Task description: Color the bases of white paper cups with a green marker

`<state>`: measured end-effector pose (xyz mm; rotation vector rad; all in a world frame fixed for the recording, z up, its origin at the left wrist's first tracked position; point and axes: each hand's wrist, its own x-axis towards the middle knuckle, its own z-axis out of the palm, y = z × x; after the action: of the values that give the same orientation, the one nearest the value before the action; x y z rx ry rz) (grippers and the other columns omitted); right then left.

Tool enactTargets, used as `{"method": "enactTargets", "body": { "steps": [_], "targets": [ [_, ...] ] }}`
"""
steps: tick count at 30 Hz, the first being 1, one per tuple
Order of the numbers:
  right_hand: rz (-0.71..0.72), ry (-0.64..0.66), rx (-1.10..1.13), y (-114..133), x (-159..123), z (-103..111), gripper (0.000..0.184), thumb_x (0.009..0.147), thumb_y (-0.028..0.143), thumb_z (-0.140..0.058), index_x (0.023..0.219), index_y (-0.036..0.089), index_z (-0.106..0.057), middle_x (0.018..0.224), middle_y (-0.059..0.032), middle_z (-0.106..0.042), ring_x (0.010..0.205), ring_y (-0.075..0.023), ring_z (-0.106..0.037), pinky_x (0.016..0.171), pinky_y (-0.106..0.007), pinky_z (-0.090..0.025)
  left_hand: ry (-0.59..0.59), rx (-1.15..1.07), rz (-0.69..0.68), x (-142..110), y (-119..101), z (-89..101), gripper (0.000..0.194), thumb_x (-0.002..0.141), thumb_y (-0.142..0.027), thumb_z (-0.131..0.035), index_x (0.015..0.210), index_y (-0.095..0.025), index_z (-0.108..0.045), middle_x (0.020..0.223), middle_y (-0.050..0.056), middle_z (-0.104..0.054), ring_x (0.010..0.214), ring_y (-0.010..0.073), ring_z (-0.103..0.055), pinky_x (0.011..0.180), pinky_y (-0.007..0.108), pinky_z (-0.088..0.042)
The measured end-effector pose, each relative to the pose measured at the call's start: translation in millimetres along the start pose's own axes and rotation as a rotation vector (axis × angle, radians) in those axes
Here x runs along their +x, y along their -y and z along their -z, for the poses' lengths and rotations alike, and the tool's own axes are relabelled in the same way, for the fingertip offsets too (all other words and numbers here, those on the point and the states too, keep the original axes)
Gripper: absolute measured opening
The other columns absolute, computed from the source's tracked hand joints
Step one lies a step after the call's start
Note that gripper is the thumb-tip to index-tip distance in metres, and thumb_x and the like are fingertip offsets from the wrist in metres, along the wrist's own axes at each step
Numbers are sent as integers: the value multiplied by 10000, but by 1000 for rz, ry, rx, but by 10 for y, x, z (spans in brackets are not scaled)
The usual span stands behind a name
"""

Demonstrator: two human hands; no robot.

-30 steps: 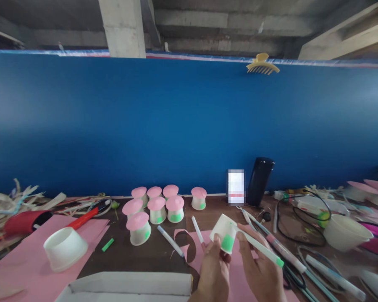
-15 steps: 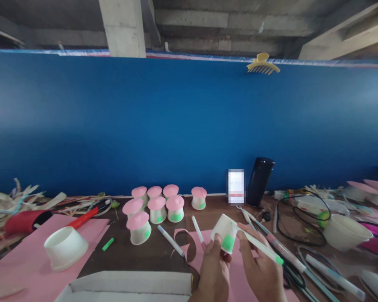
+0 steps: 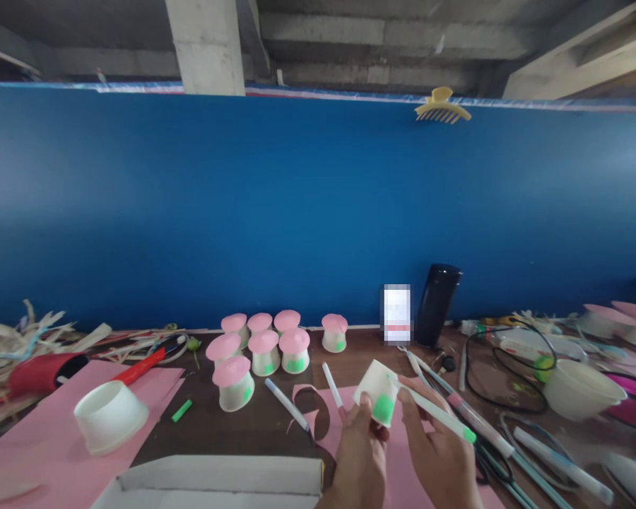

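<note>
A white paper cup [image 3: 372, 387] is tilted in my left hand [image 3: 357, 452], whose thumb and fingers close round its lower part. A green patch [image 3: 384, 408] is coloured on its side. My right hand [image 3: 434, 442] grips a white marker with a green end [image 3: 445, 416], its tip at the cup's wall near a second, small green mark. Beneath both hands lies a pink paper sheet [image 3: 403, 474]. To the left stand several upturned cups with pink paper tops [image 3: 265, 346], some showing green patches. A green marker cap [image 3: 181, 411] lies on the table.
A plain white cup [image 3: 110, 417] sits on pink paper at left, beside a red marker [image 3: 143, 367]. A white box [image 3: 217, 466] is at the front edge. Scissors [image 3: 477, 410], cables, a black bottle [image 3: 439, 305] and a white bowl [image 3: 580, 389] are on the right.
The marker tip has shifted slightly left onto the cup's wall, and a small green mark now shows there. My left hand and the cup have barely moved.
</note>
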<state>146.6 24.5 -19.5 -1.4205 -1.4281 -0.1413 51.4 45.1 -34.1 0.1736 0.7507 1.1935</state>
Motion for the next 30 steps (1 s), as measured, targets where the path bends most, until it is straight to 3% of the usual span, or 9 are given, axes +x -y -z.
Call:
{"method": "enactTargets", "body": {
  "steps": [5,10,16,22,26,30],
  "targets": [
    [2,-16,-21,31,6,0,285,871,363,-480,1016,175,-637,907,-65,-693,758,-169,-667,673,-254,-532,79,-78,10,14,7,16,231,702,-339,-674,841,-175,-589,833,49,-590,746,165,-511,671,276,-392],
    [1,-7,-47,29,-6,4,304,876,380,-465,1016,171,-637,883,-76,-698,767,-186,-673,684,-276,-541,67,-114,1,32,30,23,214,705,-320,-672,843,-179,-588,897,64,-613,797,175,-535,699,278,-404],
    [-4,15,-71,28,-10,-5,309,877,397,-452,992,179,-638,893,-75,-701,769,-195,-674,717,-294,-543,74,-75,-16,2,2,10,225,684,-340,-688,807,-175,-594,794,39,-597,689,152,-506,660,277,-394],
    [-5,4,-85,24,-23,-8,309,867,412,-465,960,174,-639,951,-91,-692,883,-222,-662,752,-304,-539,93,-75,-12,-5,-3,10,189,728,-343,-647,795,-186,-564,854,62,-609,756,173,-539,690,280,-402],
    [16,8,-55,38,-25,-11,264,870,379,-474,956,180,-624,925,-75,-692,845,-207,-666,738,-296,-540,103,-101,-12,17,0,17,186,724,-320,-656,802,-181,-561,847,63,-600,786,179,-545,704,279,-408],
    [34,15,-29,56,-18,-11,238,874,351,-475,976,188,-615,907,-60,-691,825,-196,-665,727,-285,-539,110,-96,-19,14,-3,16,179,730,-314,-653,807,-171,-577,764,33,-563,681,146,-500,636,265,-387]
  ]
}}
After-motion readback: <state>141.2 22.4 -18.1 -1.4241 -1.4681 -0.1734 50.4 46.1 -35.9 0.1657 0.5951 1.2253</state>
